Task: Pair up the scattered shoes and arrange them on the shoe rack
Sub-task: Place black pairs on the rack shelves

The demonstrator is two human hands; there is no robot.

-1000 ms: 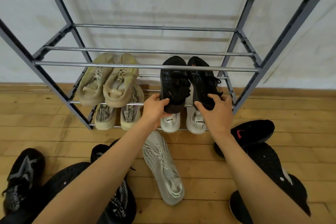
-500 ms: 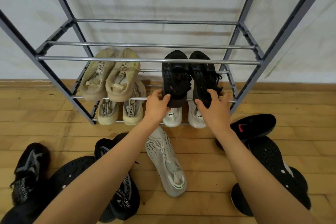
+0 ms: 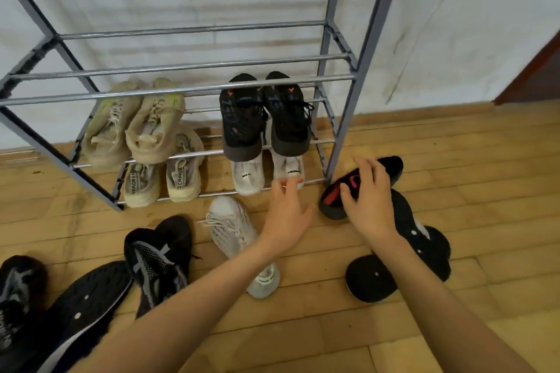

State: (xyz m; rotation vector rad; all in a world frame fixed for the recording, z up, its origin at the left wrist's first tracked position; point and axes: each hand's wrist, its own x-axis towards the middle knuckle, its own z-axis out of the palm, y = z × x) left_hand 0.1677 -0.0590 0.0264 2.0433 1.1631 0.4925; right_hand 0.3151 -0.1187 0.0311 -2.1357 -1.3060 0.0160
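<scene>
— So which hand is nearer the next shoe?

— Clearly the right hand (image 3: 368,201). It lies on top of the black shoe with red marks (image 3: 336,195), which sits on the floor (image 3: 454,145) just beside the right foot of the shoe rack (image 3: 345,118). Its fingers (image 3: 348,194) are spread and curled over the upper, touching it; I can't tell whether they have closed into a grip.

— And the left hand (image 3: 288,215)?

— Loose and holding nothing, fingers slack, hovering just in front of the rack's lowest rail, between the white shoe (image 3: 233,230) on the floor and the black one.

— How does the black shoe lie?

— Its long axis runs slantwise, one end low and toward the person, the other up and to the right, away from the rack. The hand crosses it near the middle.

— So the lift?

— My guess is it needs turning to point into the rack. A black shoe lying sole-up (image 3: 403,251) touches it on the near side and may be its mate; the right hand is closest to that too.
</scene>
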